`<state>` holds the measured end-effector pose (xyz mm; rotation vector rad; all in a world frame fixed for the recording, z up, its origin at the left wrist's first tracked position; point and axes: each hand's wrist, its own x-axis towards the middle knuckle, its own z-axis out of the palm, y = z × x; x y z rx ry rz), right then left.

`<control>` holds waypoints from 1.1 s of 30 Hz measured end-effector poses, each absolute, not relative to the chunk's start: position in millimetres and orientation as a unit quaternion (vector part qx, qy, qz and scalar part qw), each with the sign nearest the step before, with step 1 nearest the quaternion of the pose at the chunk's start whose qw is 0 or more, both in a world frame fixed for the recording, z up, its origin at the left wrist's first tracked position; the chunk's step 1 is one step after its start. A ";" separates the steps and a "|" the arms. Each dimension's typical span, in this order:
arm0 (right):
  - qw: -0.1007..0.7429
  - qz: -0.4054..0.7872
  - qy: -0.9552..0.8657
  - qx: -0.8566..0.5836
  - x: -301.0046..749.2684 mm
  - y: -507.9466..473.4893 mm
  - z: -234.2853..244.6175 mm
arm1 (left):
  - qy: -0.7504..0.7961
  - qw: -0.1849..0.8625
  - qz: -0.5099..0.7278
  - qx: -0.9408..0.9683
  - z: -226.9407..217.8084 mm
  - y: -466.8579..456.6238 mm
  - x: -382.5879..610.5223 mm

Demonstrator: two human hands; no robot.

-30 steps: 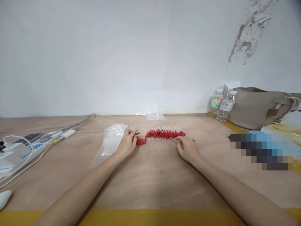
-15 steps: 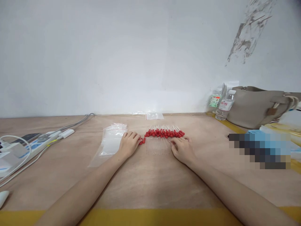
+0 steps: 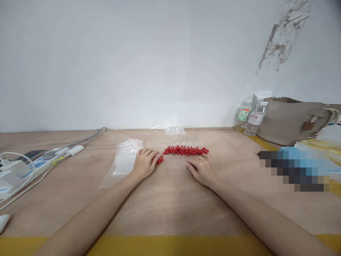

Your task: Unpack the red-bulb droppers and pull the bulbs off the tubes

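Near the middle of the table lies a row of thin clear tubes [image 3: 175,165], side by side. Just behind them is a pile of white sticks with red heads [image 3: 183,150], heads facing me. My left hand [image 3: 145,163] is curled over a few small red-tipped pieces [image 3: 160,160], whose red ends show past its fingers; the rest of them is hidden. At the right end of the tube row rests my right hand [image 3: 201,170]. Its thumb and fingers are stretched toward the outermost tubes and touch or nearly touch them.
Clear plastic bags [image 3: 125,160] lie left of my left hand. A power strip [image 3: 39,165] with cables and a phone [image 3: 32,155] sit farther left. Two bottles [image 3: 255,119] and a grey bag [image 3: 290,121] stand at the back right, near blue packaging [image 3: 290,153].
My right hand has moved slightly left, and the right edge of the tube row now lies farther left. My left hand has shifted a little left, over the red-tipped pieces.
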<state>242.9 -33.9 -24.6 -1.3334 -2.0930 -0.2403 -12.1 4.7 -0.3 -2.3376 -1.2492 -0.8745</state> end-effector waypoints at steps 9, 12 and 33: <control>0.349 -0.021 -0.758 -0.550 259.6 -32.8 -24.6 | -0.495 0.078 -0.292 -0.814 19.4 24.8 17.3; 0.345 -0.012 -0.756 -0.557 261.0 -34.1 -23.8 | -0.544 0.045 -0.277 -0.791 20.7 39.6 37.2; 0.464 -0.133 -0.737 -0.473 260.3 -34.6 -24.5 | -0.387 0.128 -0.381 -0.830 17.7 -13.8 10.6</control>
